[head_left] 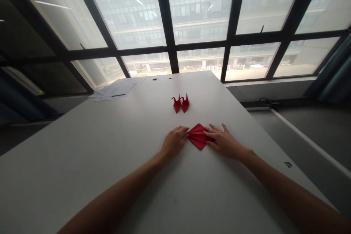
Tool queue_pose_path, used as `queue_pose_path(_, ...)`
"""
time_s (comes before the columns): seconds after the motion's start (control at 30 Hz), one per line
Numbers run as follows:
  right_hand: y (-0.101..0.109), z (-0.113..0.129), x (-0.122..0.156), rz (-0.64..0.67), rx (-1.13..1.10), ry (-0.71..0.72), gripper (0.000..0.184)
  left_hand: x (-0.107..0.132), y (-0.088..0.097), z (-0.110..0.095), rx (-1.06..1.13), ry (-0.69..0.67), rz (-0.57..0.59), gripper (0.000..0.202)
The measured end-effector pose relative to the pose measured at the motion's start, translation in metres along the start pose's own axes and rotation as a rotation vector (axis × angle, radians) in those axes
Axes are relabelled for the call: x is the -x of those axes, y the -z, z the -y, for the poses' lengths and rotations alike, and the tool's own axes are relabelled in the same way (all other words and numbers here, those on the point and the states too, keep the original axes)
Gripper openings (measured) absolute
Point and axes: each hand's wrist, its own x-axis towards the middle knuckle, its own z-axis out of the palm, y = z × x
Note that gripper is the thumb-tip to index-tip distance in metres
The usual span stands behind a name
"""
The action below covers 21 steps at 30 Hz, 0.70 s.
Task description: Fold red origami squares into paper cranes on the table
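Note:
A creased red sheet of origami paper, folded to a diamond shape, lies on the white table between my hands. My left hand has its fingers pressed together at the paper's left corner, pinching it. On the right side, my right hand rests with fingers spread, its fingertips lying over the paper and hiding its right corner. Beyond the paper stand two folded red paper cranes, side by side and close together, their necks and tails pointing up.
White paper sheets lie at the far left of the table, with a dark pen on them. A small dark object sits near the right edge. Large windows rise behind the far end.

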Motion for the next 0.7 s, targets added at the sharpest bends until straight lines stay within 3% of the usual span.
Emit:
queue_pose_path(0.3, -0.001, 0.001, 0.001, 0.001, 0.035, -0.025, 0.063, -0.005, -0.005, 0.013, 0.136, -0.025, -0.002, 0.019)
queue_pose_path(0.57, -0.013, 0.018, -0.003, 0.020, 0.106, -0.005, 0.055, -0.002, 0.002, 0.003, -0.048, -0.095, 0.050, 0.024)
queue_pose_path(0.7, -0.015, 0.017, -0.003, 0.043, 0.100, 0.003, 0.056, 0.000, 0.001, -0.008, -0.154, -0.181, 0.083, 0.038)
